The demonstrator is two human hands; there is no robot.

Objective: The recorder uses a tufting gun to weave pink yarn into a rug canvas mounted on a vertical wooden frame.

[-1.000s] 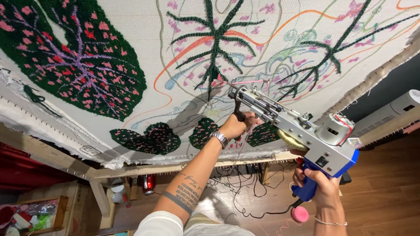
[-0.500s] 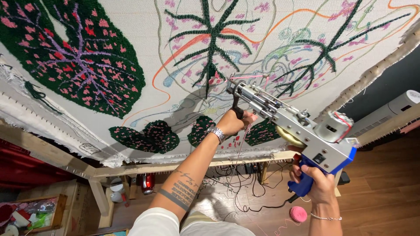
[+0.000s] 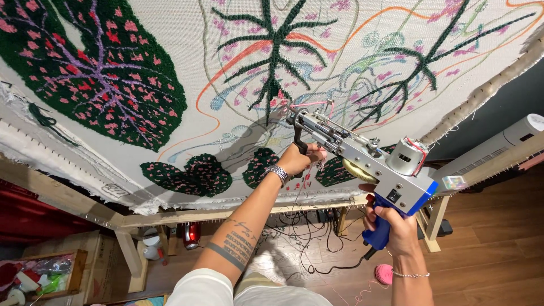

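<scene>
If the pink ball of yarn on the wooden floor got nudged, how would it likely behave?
The pink ball of yarn looks round, so it would probably roll easily on the smooth wooden floor. It seems small and soft, so likely light and squashy when picked up. A loose pink strand trails from it, so it may unwind as it rolls.

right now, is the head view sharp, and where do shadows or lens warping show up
Head view: mostly sharp, the tufting gun and both hands crisp. Strong wide-angle warp bows the stretched cloth and the wooden frame. The left hand and the gun cast a soft grey shadow on the cloth, to their left. Lighting is even; no glare. The right hand grips the blue handle.
</scene>
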